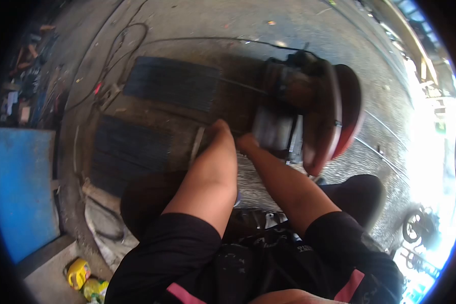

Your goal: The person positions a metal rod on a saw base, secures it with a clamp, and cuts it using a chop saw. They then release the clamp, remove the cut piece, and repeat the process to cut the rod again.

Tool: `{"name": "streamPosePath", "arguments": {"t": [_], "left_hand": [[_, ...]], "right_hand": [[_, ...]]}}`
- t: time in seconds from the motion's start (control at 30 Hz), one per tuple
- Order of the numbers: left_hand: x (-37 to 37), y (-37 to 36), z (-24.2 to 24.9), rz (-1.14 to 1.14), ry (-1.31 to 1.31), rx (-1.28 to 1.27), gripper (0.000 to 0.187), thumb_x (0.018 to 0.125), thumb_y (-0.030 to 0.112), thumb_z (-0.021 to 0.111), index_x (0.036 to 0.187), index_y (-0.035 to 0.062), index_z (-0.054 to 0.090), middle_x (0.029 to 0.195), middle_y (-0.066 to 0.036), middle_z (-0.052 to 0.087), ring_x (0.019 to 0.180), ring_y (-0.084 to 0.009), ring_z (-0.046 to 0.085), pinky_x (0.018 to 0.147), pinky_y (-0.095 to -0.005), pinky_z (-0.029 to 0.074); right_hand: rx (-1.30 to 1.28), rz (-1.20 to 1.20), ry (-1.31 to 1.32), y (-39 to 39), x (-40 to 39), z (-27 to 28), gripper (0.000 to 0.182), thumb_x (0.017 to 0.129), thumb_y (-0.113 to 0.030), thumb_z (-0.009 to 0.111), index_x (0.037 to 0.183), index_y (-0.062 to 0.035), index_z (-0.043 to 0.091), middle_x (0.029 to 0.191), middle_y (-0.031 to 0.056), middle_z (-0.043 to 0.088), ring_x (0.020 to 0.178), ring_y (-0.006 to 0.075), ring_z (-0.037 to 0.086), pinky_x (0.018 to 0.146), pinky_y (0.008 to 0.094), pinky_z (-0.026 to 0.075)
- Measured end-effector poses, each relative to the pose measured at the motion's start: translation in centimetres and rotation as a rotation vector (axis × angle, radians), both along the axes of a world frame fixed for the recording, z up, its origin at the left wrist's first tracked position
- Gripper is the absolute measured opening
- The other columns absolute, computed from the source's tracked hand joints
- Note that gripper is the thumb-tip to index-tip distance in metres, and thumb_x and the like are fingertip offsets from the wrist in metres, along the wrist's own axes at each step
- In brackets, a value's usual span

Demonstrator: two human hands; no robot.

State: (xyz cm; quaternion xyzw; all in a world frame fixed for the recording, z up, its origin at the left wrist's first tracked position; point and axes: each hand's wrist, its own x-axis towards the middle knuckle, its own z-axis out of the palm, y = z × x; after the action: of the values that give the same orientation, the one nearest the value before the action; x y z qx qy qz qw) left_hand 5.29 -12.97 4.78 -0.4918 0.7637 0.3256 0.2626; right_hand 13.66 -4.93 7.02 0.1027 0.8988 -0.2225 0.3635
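Both forearms reach forward and down over the grey concrete floor [197,30] toward a chop saw with a dark motor housing and a red blade guard [314,109], which sits on the floor ahead of the person, toward its far right part. The left hand [219,133] lies at the near left side of the saw's grey metal base [273,129], touching or just beside a thin grey metal strip [196,144] that stands up from the floor there; its fingers curl away from the camera, so whether they grip cannot be told. The right hand [247,143] sits at the near edge of the same base, its fingers hidden under the wrist, their hold likewise unclear.

Left of the saw lie two flat bundles of dark steel rods [172,82], one behind the other, with black cables [121,48] looping over the floor past them. A blue panel [20,187] stands along the floor's left edge. Yellow plastic bottles [81,276] rest at the near left corner. The person's dark-clad knee [357,195] rises near the right forearm, just below the blade guard.
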Motion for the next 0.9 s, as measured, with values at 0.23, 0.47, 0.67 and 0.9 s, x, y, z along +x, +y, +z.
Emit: {"name": "streamPosePath", "arguments": {"t": [0.23,0.47,0.67,0.9], "left_hand": [[12.5,7.3,-1.0,-0.388,-0.125,0.480,0.037,0.090,0.029,0.043,0.098,0.0010,0.065,0.111,-0.021,0.062,0.104,-0.0277,0.062,0.083,-0.0464,0.052],[20.2,9.9,-5.6,0.091,-0.425,0.881,0.036,0.091,0.033,0.040,0.104,0.0056,0.058,0.106,-0.015,0.059,0.097,-0.0281,0.060,0.078,-0.0437,0.051],[18.8,13.3,-13.3,0.025,-0.112,1.239,0.036,0.091,0.037,0.037,0.103,0.0106,0.058,0.107,-0.010,0.061,0.096,-0.0289,0.058,0.082,-0.0464,0.048],[19.4,13.2,-8.8,0.176,0.001,1.322,0.038,0.091,0.038,0.036,0.107,0.0102,0.057,0.109,-0.010,0.060,0.101,-0.0291,0.057,0.087,-0.0489,0.046]], "right_hand": [[0.166,0.067,0.244,7.8,12.9,6.3,0.030,0.082,-0.019,0.053,0.107,-0.0076,0.065,0.108,0.0198,0.064,0.103,0.0358,0.061,0.090,0.0442,0.049],[0.189,-0.072,0.410,12.5,18.8,4.5,0.024,0.080,-0.020,0.058,0.102,-0.0142,0.064,0.102,0.0166,0.064,0.097,0.0352,0.062,0.081,0.0456,0.050],[0.071,-0.263,0.307,12.1,19.9,5.9,0.028,0.084,-0.026,0.056,0.110,-0.0158,0.061,0.101,0.0168,0.066,0.096,0.0355,0.063,0.081,0.0470,0.049],[0.021,-0.204,0.524,12.1,19.6,6.4,0.036,0.088,-0.024,0.048,0.122,-0.0167,0.055,0.108,0.0178,0.063,0.097,0.0363,0.062,0.081,0.0479,0.049]]}}
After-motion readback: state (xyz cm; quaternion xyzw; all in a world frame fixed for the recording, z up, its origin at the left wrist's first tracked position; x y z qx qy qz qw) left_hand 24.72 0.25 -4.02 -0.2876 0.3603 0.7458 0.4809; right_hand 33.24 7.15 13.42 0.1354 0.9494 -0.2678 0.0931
